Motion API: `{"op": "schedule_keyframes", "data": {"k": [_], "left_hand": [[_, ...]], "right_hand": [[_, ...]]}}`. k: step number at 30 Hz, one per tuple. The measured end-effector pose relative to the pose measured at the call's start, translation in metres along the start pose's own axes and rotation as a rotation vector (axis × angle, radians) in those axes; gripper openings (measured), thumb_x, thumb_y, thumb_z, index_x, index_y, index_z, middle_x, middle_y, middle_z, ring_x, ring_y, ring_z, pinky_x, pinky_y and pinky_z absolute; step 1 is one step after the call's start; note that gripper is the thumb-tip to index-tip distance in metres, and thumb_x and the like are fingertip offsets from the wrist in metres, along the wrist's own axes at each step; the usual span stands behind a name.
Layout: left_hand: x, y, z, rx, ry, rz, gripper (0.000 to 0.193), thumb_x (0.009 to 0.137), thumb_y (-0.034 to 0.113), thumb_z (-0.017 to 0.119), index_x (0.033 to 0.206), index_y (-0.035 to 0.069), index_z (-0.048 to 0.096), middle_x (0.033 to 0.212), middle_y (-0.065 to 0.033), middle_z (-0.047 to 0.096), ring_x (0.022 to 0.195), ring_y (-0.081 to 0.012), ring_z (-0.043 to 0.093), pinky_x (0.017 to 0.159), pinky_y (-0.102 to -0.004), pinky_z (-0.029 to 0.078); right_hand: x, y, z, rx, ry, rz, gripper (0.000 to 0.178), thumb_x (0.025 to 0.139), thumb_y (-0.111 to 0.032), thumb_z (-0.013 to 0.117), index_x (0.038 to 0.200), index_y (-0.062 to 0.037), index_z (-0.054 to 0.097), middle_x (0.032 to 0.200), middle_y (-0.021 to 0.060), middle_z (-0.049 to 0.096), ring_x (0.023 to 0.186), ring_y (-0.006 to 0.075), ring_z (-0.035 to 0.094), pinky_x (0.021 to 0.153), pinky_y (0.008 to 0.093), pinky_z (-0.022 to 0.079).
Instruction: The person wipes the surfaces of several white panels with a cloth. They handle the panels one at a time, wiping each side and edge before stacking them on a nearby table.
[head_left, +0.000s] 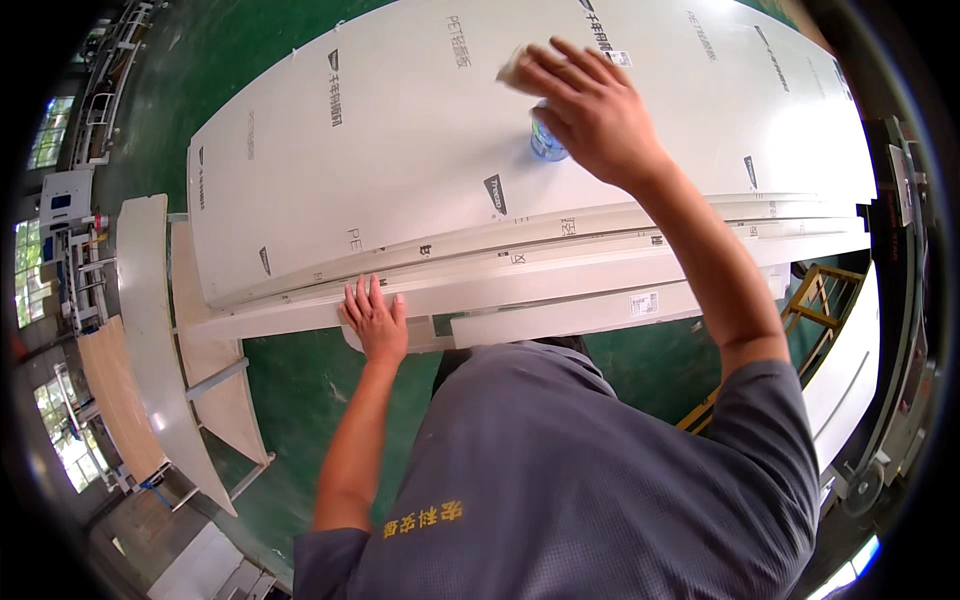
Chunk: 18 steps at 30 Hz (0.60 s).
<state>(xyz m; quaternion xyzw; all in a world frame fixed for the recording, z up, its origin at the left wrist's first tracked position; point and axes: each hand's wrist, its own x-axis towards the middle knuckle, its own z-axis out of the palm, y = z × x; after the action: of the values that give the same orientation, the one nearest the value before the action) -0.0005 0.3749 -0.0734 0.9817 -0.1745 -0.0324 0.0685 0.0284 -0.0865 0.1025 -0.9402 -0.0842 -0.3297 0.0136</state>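
Observation:
My left hand [374,318] lies with fingers spread on the near edge strip [520,285] of a stack of long white panels. My right hand [600,115] is raised over the top panel [400,140], its fingers stretched over a pale, folded wad that looks like a cloth [514,70]; motion blurs it a little. Just below that hand, a clear blue-tinted plastic bottle [548,146] stands on the panel, its upper part hidden by the hand. Dark printed marks dot the panel's film.
A narrow white board [580,318] with a label sits along the near side. Pale boards [150,350] rest on a metal frame at left. A yellow metal frame [815,305] and more white board [845,370] stand at right. The floor [300,400] is green.

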Motion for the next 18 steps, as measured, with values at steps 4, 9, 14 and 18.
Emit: {"op": "schedule_keyframes", "data": {"k": [4,9,14,18], "left_hand": [[0.002,0.003,0.002,-0.003,0.004,-0.001,0.063,0.102,0.040,0.058,0.154,0.006,0.046,0.161,-0.0169,0.040,0.154,-0.0432,0.024,0.127,-0.0641,0.011],[0.002,0.002,0.004,-0.027,0.054,-0.009,0.062,0.101,0.041,0.060,0.151,0.006,0.049,0.159,-0.0173,0.042,0.153,-0.0442,0.026,0.127,-0.0635,0.013],[0.002,0.008,0.003,-0.053,0.057,0.003,0.059,0.104,0.041,0.056,0.152,0.008,0.048,0.160,-0.0153,0.042,0.153,-0.0431,0.026,0.126,-0.0631,0.012],[-0.002,0.006,0.003,-0.043,0.039,-0.018,0.058,0.103,0.041,0.056,0.151,0.009,0.050,0.159,-0.0147,0.043,0.153,-0.0431,0.026,0.126,-0.0639,0.012]], "right_hand": [[0.000,0.014,0.035,-0.010,-0.373,0.042,0.019,0.103,-0.030,0.065,0.105,-0.0117,0.068,0.093,0.0032,0.069,0.077,0.0266,0.074,0.063,0.0384,0.059],[0.046,0.055,0.006,-0.080,-0.139,-0.108,0.018,0.104,-0.028,0.064,0.101,-0.0129,0.073,0.093,0.0022,0.072,0.072,0.0240,0.072,0.061,0.0370,0.059],[0.041,0.052,-0.016,-0.152,-0.174,0.050,0.017,0.104,-0.026,0.063,0.099,-0.0142,0.073,0.093,0.0014,0.072,0.075,0.0247,0.073,0.064,0.0387,0.059],[0.013,0.044,0.032,-0.104,-0.195,0.069,0.023,0.103,-0.031,0.063,0.093,-0.0119,0.071,0.087,0.0025,0.071,0.074,0.0254,0.073,0.064,0.0385,0.059]]}}
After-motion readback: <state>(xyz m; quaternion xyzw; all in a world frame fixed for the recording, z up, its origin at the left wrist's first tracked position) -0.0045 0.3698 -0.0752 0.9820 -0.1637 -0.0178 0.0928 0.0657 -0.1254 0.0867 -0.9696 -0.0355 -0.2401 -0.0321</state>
